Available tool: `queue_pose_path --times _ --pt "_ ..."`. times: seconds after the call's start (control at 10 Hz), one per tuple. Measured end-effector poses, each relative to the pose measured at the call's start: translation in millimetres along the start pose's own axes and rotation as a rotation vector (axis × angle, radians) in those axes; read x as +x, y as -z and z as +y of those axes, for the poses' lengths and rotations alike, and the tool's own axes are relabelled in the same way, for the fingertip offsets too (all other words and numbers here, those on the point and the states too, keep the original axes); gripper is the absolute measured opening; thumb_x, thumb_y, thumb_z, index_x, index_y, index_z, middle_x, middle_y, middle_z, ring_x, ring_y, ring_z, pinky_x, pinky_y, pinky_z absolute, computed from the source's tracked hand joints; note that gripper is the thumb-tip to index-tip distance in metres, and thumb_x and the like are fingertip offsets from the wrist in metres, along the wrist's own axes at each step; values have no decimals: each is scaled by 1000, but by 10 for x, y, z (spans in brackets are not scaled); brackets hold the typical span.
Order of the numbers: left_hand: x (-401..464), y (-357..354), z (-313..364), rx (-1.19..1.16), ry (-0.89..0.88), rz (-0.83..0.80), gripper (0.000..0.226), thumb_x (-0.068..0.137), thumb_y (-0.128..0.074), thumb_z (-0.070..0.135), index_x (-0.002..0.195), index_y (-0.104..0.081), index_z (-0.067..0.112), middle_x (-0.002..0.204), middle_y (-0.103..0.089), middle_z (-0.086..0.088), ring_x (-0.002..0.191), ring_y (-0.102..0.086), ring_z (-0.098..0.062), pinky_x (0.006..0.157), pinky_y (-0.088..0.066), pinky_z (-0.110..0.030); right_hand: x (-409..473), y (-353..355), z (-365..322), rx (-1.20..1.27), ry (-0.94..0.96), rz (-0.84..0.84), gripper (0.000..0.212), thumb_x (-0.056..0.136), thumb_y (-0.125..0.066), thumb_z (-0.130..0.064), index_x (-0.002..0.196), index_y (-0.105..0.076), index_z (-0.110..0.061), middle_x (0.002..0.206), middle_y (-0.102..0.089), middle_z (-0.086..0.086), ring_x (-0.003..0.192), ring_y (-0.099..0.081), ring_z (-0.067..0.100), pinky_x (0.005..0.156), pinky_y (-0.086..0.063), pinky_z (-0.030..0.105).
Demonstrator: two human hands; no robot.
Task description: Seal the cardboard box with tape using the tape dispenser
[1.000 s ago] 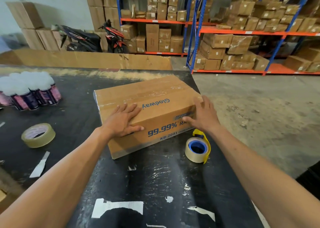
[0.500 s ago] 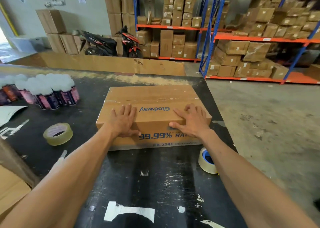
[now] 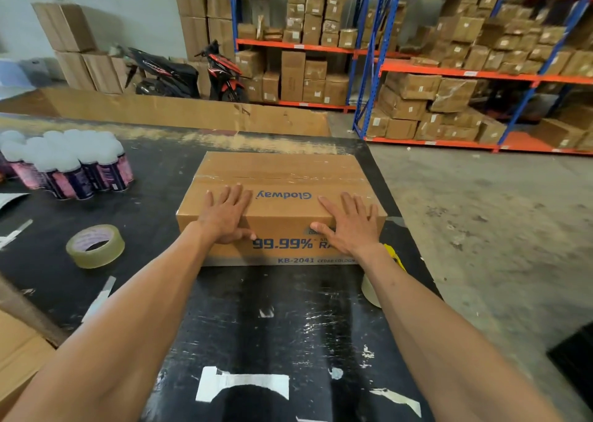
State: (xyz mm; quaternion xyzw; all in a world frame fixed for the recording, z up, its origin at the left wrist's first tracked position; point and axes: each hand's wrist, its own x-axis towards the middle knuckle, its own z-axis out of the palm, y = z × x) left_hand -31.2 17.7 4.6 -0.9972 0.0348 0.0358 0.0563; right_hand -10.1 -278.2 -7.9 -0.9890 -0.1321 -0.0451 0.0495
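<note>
A brown cardboard box (image 3: 282, 178) with blue "Glodway" print lies square on the black table (image 3: 282, 319), its flaps closed and a clear tape strip along the top seam. My left hand (image 3: 226, 216) lies flat over the box's near left edge, thumb on the front face. My right hand (image 3: 351, 222) lies the same way on the near right edge. The yellow tape dispenser (image 3: 372, 290) with its tape roll sits on the table just right of the box, mostly hidden behind my right forearm.
A loose roll of clear tape (image 3: 95, 246) lies left of the box. Several spray cans (image 3: 73, 165) with white caps stand at the far left. Paper scraps dot the table. The table's right edge drops to a concrete floor; shelves of cartons (image 3: 449, 84) and a motorbike (image 3: 179, 72) stand behind.
The box has turned from skewed to square with the table edge. My right hand moved from the box's right corner onto its near edge. My arm now covers most of the dispenser.
</note>
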Motion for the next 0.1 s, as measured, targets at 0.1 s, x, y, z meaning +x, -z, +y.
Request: queue_pose_path --times 0.1 --pt "-35 51 62 99 50 8 116 83 -54 73 156 14 15 165 15 -15 152 12 -35 119 1 -62 -41 -9 -50 5 -13 -4 80 90 -23 -81 157 1 -45 168 5 10 153 11 36 118 5 64"
